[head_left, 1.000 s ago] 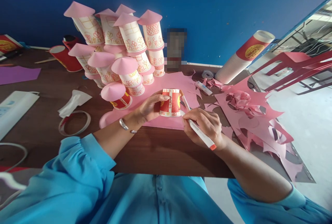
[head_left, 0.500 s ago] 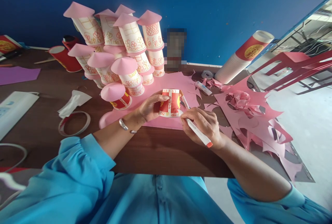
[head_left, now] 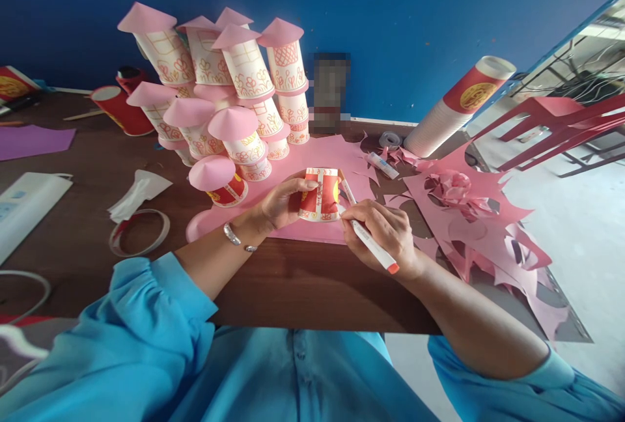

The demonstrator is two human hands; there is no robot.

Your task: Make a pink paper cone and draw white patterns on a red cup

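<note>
A red and white paper cup (head_left: 319, 197) with small drawings near its lower rim is held in my left hand (head_left: 287, 200), the thumb across its side. My right hand (head_left: 378, 233) grips a white marker (head_left: 374, 247) with an orange end, its tip side close to the cup's lower right edge. Another slim pen (head_left: 347, 191) lies just behind my right hand. Pink card (head_left: 312, 232) spreads under the cup. To the left, paper-cup towers (head_left: 249, 73) with pink cone roofs stand in a group, and a red cup with a pink cone (head_left: 212, 173) is in front.
A tall leaning stack of cups (head_left: 439, 124) stands at the right, beside cut pink scraps (head_left: 478, 236) and a glue stick (head_left: 383, 165). Tape (head_left: 140, 233) and a white power strip (head_left: 32, 207) lie at the left. Red stools (head_left: 561, 109) are beyond the table.
My right hand and the marker have shifted very slightly, the marker's orange end a little left and up. The cup and my left hand look nearly unmoved.
</note>
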